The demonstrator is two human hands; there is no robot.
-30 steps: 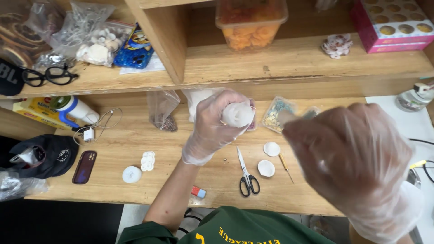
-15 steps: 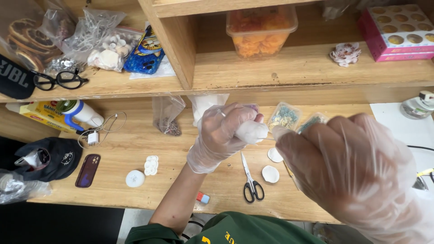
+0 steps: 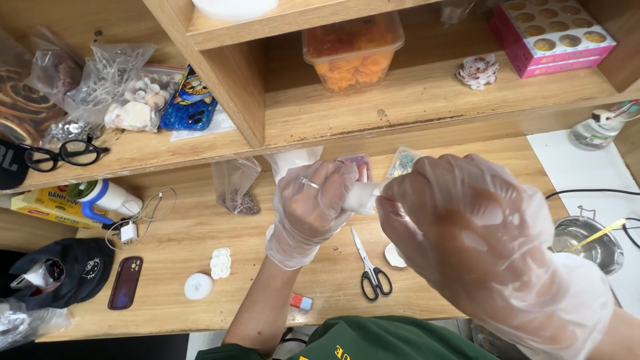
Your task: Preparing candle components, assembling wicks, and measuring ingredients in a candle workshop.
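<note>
Both hands wear clear plastic gloves. My left hand (image 3: 313, 210) is closed around a small white rounded piece (image 3: 362, 198), held above the wooden desk (image 3: 167, 240). My right hand (image 3: 480, 230) is close to the camera and its fingertips touch the right end of that white piece. The piece is mostly hidden by the two hands. Black-handled scissors (image 3: 370, 267) lie on the desk just below the hands. A small white disc (image 3: 393, 255) peeks out under my right hand.
A white round lid (image 3: 198, 286), a white flower-shaped piece (image 3: 220, 263), a phone (image 3: 125, 282) and a black cap (image 3: 63, 270) lie at the left. Plastic bags (image 3: 235, 187) stand behind. A metal pot (image 3: 590, 243) sits right. Shelves hold an orange-filled box (image 3: 350, 50) and a pink box (image 3: 550, 33).
My right hand has moved left and met the white piece in my left hand. The view has shifted slightly, with the hands now lower and closer together.
</note>
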